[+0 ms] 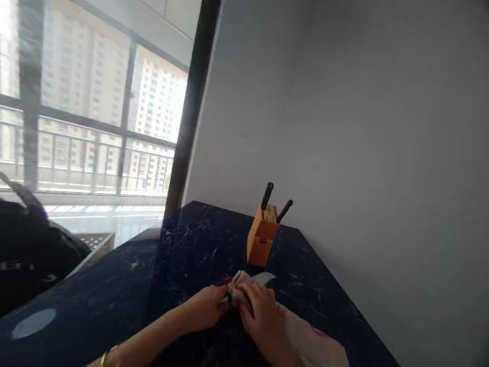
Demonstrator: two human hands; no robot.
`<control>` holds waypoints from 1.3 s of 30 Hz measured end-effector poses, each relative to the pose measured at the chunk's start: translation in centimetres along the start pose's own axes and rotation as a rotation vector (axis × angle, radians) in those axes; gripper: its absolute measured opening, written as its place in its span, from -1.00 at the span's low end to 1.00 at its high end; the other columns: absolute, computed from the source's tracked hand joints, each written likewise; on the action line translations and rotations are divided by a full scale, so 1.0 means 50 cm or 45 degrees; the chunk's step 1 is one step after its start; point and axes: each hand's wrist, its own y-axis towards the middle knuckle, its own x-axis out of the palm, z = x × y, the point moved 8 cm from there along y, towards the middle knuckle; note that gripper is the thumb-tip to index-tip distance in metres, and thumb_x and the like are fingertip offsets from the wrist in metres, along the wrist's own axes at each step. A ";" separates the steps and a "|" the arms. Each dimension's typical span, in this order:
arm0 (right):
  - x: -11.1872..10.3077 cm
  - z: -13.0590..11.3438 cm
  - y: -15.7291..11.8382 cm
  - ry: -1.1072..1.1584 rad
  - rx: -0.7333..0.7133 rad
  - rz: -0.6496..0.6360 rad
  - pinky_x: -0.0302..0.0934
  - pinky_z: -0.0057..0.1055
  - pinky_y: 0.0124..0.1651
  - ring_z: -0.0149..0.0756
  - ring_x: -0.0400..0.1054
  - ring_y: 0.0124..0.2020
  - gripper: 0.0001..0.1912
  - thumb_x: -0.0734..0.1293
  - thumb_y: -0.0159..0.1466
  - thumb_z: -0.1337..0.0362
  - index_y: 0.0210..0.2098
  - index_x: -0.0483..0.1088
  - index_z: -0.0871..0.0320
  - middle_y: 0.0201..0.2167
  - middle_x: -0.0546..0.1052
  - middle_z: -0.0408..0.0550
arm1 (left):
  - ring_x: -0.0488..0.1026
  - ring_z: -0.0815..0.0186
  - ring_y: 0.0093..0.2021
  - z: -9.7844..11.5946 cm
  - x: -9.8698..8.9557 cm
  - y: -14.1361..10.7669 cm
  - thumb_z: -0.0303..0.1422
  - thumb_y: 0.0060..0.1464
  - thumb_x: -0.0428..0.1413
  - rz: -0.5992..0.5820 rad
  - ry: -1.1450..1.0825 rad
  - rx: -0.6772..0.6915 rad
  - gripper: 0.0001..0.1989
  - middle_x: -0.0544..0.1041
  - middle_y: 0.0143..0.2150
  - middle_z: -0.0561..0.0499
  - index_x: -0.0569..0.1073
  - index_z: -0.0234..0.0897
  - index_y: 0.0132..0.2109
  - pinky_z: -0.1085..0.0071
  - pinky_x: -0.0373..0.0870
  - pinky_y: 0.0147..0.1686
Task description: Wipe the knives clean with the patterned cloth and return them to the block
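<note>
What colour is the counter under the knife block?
The counter is dark navy with thin white veining, shown best in the head view.

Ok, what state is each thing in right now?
Pale steel knife: blade end showing, rest wrapped.
Crumpled grey cloth: bunched around the blade.
Left hand: closed on the knife.
Right hand: gripping the cloth over the blade.
Orange wooden knife block: upright beside the wall.
Two black-handled knives: sheathed in the block.
</note>
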 end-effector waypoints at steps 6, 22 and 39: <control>-0.008 -0.017 0.003 -0.018 -0.034 0.004 -0.06 -0.32 -0.15 -0.23 0.20 -0.18 -0.74 0.21 0.15 0.38 -0.19 0.30 -0.06 -0.23 0.42 -0.21 | 0.42 0.27 -0.29 -0.005 -0.006 0.002 -0.34 0.05 -0.08 -0.009 0.028 -0.060 -0.82 0.50 -0.28 0.01 0.39 -0.25 -0.26 0.49 0.25 -0.33; -0.015 -0.030 0.001 0.051 -0.015 0.081 -0.06 -0.36 -0.18 -0.28 0.23 -0.24 -0.79 0.20 0.15 0.43 -0.29 0.33 0.00 -0.29 0.44 -0.21 | 0.43 0.32 -0.38 0.007 -0.009 0.002 -0.38 0.04 -0.07 0.061 0.094 -0.028 -0.85 0.50 -0.38 0.02 0.39 -0.26 -0.33 0.52 0.24 -0.44; -0.015 -0.028 0.000 0.061 0.026 0.109 -0.06 -0.37 -0.21 -0.31 0.24 -0.25 -0.77 0.19 0.15 0.45 -0.28 0.33 0.01 -0.30 0.44 -0.21 | 0.46 0.22 -0.28 0.000 0.005 0.007 -0.35 0.08 -0.09 0.014 0.263 -0.054 -0.83 0.51 -0.27 -0.07 0.38 -0.27 -0.28 0.44 0.31 -0.32</control>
